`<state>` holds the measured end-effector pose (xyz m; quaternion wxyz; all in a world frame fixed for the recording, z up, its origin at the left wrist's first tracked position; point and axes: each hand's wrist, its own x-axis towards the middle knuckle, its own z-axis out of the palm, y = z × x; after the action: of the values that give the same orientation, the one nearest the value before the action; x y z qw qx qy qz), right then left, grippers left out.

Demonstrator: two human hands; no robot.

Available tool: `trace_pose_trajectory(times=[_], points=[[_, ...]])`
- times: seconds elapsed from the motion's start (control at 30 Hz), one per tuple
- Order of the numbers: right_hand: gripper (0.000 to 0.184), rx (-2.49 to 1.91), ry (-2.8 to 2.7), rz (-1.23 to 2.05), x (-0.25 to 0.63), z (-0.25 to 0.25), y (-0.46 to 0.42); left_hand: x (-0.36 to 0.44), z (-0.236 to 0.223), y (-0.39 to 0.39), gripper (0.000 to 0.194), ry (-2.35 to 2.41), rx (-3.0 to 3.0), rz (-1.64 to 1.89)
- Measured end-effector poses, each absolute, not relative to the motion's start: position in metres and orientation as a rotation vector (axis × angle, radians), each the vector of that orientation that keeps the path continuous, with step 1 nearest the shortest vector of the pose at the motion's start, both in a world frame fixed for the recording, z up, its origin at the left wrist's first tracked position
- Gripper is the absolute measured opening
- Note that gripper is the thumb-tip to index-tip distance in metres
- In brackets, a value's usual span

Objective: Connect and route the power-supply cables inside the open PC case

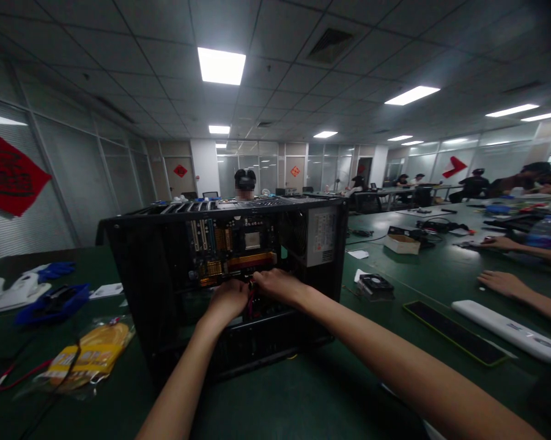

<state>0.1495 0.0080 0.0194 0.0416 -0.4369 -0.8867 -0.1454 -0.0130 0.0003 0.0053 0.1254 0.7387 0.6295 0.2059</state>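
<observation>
A black computer case (135,293) stands on the green table with its side open towards me. Inside it are a motherboard (215,235) with slots and a square silver chip, and a power supply (320,237) at the upper right. Both my hands reach into the lower middle of the case. Closed fingers of my left hand (229,300) meet a thin bundle of coloured cables (251,296). Against the same cables, from the right, my right hand (277,285) is closed too. The fingertips and the cable ends are partly hidden in shadow.
Left of the case lie a yellow packet (94,354), a blue tray (57,302) and white gloves (16,296). On the right are a cooling fan (375,284), a small open box (401,243), a dark strip (454,332) and a white bar (509,330). A co-worker's hands rest farther right.
</observation>
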Motion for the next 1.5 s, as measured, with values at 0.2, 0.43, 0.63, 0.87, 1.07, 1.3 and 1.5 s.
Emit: trace_pose_trajectory(times=[0.2,0.43,0.63,0.87,1.07,1.3,1.5], points=[[0.022,-1.35,-2.724,-0.438,0.1487,0.0189,0.0085,-0.0129,0.0056,0.0001,0.035,1.883,2.144,0.59],[0.02,-1.346,-2.71,-0.452,0.1489,0.018,0.0096,-0.0132,0.0052,-0.0001,0.036,1.939,2.163,0.586],[0.023,-1.305,-2.751,-0.568,0.1503,0.0174,0.0078,-0.0124,0.0058,-0.0011,0.038,1.946,2.16,0.557],[0.022,-1.337,-2.724,-0.518,0.1489,0.0196,0.0058,-0.0116,0.0084,-0.0037,0.036,1.933,2.158,0.561],[0.02,-1.392,-2.663,-0.396,0.1484,0.0191,0.0073,-0.0117,0.006,-0.0028,0.035,1.917,2.176,0.588],[0.02,-1.428,-2.614,-0.377,0.1489,0.0174,0.0094,-0.012,0.0028,0.0006,0.036,1.896,2.214,0.612],[0.02,-1.398,-2.644,-0.405,0.1494,0.0169,0.011,-0.0112,0.0038,-0.0014,0.035,1.929,2.207,0.619]])
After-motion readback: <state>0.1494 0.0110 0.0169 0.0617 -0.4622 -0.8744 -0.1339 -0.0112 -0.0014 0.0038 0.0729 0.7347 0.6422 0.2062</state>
